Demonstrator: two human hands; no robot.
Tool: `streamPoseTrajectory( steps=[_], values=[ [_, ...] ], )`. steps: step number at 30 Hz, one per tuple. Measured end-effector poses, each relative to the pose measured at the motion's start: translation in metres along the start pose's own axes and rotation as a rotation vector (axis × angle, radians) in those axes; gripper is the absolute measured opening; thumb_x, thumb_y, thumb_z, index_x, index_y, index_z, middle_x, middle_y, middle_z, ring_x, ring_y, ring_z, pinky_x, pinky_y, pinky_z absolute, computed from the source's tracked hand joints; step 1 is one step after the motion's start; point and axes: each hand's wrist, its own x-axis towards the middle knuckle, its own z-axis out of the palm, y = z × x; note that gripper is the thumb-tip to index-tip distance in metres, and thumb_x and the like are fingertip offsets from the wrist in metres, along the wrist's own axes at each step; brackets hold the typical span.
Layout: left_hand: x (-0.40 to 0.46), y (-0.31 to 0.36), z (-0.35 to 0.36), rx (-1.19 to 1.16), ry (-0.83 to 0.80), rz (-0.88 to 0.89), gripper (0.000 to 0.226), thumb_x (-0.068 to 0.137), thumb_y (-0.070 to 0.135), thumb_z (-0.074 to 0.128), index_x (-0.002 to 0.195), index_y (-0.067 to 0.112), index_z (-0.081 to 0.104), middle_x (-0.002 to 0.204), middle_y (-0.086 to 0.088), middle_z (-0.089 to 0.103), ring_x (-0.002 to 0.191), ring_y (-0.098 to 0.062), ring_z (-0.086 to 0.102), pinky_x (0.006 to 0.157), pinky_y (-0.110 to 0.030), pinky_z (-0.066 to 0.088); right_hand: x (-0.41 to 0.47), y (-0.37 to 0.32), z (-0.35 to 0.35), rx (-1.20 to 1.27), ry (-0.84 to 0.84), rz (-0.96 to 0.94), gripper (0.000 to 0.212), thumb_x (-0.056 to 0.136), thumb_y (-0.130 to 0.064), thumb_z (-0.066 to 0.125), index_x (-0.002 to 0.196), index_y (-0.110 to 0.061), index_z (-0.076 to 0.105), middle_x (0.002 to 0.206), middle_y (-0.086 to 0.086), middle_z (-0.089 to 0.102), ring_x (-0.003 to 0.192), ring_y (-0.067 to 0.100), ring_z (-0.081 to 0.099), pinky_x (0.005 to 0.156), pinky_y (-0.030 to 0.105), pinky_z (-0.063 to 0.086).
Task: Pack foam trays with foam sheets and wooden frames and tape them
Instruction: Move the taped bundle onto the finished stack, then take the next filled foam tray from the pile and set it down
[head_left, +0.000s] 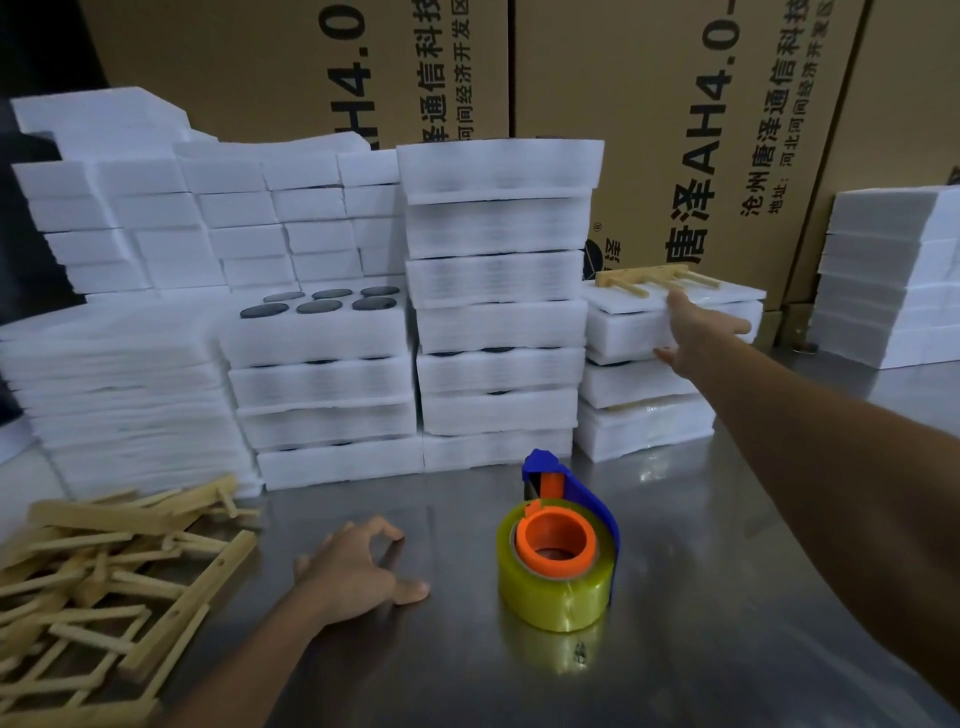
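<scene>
My right hand (696, 327) reaches far right and grips the front edge of a packed white foam tray (639, 330) that tops a short stack of taped trays. A wooden frame (644, 280) lies on that tray. My left hand (358, 564) rests on the steel table (701, 623) with fingertips down, holding nothing. A yellowish tape roll in a blue and orange dispenser (558, 551) stands between my hands. Loose wooden frames (104, 561) are heaped at the left. A pile of thin foam sheets (119, 395) sits behind them. An uncovered foam tray with dark round discs (319, 317) tops a middle stack.
Tall stacks of white foam trays (498, 291) fill the back of the table. Another foam stack (893, 280) stands at the far right. Large printed cardboard boxes (675, 104) form a wall behind everything.
</scene>
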Motion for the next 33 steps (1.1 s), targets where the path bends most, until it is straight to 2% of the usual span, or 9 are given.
streamPoseTrajectory(
  steps=[9, 12, 16, 20, 22, 24, 26, 29, 33],
  values=[
    [0.002, -0.001, 0.001, 0.007, 0.002, -0.006, 0.057, 0.049, 0.071, 0.079, 0.093, 0.053, 0.048, 0.137, -0.003, 0.051, 0.127, -0.019, 0.046, 0.105, -0.044, 0.029, 0.005, 0.006, 0.0, -0.062, -0.045, -0.021, 0.11, 0.085, -0.054, 0.072, 0.159, -0.02, -0.002, 0.157, 0.014, 0.024, 0.134, 0.034, 0.043, 0.083, 0.035, 0.06],
    [0.002, -0.003, 0.002, 0.019, 0.008, -0.008, 0.059, 0.049, 0.073, 0.077, 0.097, 0.054, 0.048, 0.139, -0.003, 0.049, 0.13, -0.02, 0.043, 0.106, -0.044, 0.028, 0.003, 0.008, -0.004, -0.043, -0.091, 0.001, 0.103, 0.088, -0.051, 0.069, 0.158, -0.022, -0.001, 0.143, 0.016, 0.043, 0.113, 0.03, 0.062, 0.089, 0.042, 0.059],
    [-0.004, -0.004, 0.006, 0.028, 0.024, 0.004, 0.061, 0.058, 0.074, 0.074, 0.11, 0.054, 0.048, 0.14, 0.0, 0.046, 0.138, -0.02, 0.032, 0.109, -0.045, 0.021, -0.009, 0.034, -0.008, -0.057, -0.13, 0.032, 0.092, 0.094, -0.046, 0.064, 0.158, -0.02, 0.004, 0.122, 0.013, 0.049, 0.107, 0.028, 0.063, 0.093, 0.04, 0.057],
    [-0.009, -0.003, 0.007, 0.082, 0.036, 0.02, 0.066, 0.067, 0.077, 0.066, 0.124, 0.048, 0.049, 0.132, 0.003, 0.047, 0.131, -0.019, 0.037, 0.104, -0.043, 0.025, -0.034, 0.072, -0.007, -0.221, -0.143, -0.062, 0.063, 0.096, -0.026, 0.06, 0.149, -0.01, 0.031, 0.123, 0.012, 0.054, 0.111, 0.029, 0.06, 0.093, 0.037, 0.053],
    [-0.013, -0.003, 0.006, 0.105, 0.028, 0.023, 0.066, 0.069, 0.078, 0.063, 0.125, 0.047, 0.05, 0.128, 0.003, 0.048, 0.128, -0.02, 0.04, 0.103, -0.042, 0.029, -0.053, 0.089, -0.004, -0.264, -0.139, -0.164, 0.037, 0.094, -0.017, 0.057, 0.129, -0.007, 0.051, 0.123, 0.018, 0.06, 0.103, 0.029, 0.062, 0.079, 0.032, 0.051],
    [-0.013, -0.005, 0.004, 0.071, -0.006, 0.037, 0.061, 0.069, 0.073, 0.068, 0.12, 0.042, 0.054, 0.116, 0.003, 0.051, 0.122, -0.022, 0.047, 0.102, -0.04, 0.036, -0.078, 0.104, 0.001, -0.316, -0.167, -0.252, 0.017, 0.092, -0.014, 0.057, 0.109, -0.01, 0.061, 0.11, 0.015, 0.066, 0.089, 0.025, 0.063, 0.067, 0.032, 0.05],
    [-0.011, -0.006, 0.0, -0.101, -0.03, 0.057, 0.048, 0.07, 0.054, 0.081, 0.106, 0.029, 0.062, 0.092, 0.004, 0.055, 0.097, -0.021, 0.059, 0.089, -0.033, 0.046, -0.104, 0.115, 0.01, -0.381, -0.258, -0.307, 0.013, 0.091, -0.017, 0.059, 0.101, -0.012, 0.065, 0.103, 0.012, 0.069, 0.092, 0.027, 0.066, 0.075, 0.041, 0.057],
    [-0.003, -0.004, -0.02, -0.338, 0.148, 0.053, 0.035, 0.075, 0.029, 0.084, 0.1, 0.017, 0.064, 0.076, 0.003, 0.055, 0.067, -0.011, 0.053, 0.063, -0.02, 0.044, -0.144, 0.118, 0.029, -0.488, -0.467, -0.403, 0.01, 0.09, -0.021, 0.061, 0.098, -0.017, 0.065, 0.097, 0.005, 0.071, 0.092, 0.025, 0.07, 0.086, 0.046, 0.058],
    [0.014, -0.005, -0.075, -0.434, 0.401, 0.024, 0.045, 0.08, 0.026, 0.08, 0.119, 0.015, 0.06, 0.096, -0.002, 0.061, 0.081, -0.016, 0.057, 0.068, -0.024, 0.04, -0.189, 0.112, 0.064, -0.526, -0.69, -0.542, 0.03, 0.092, -0.021, 0.062, 0.121, -0.012, 0.062, 0.112, 0.001, 0.066, 0.101, 0.026, 0.068, 0.093, 0.047, 0.055]
  ],
)
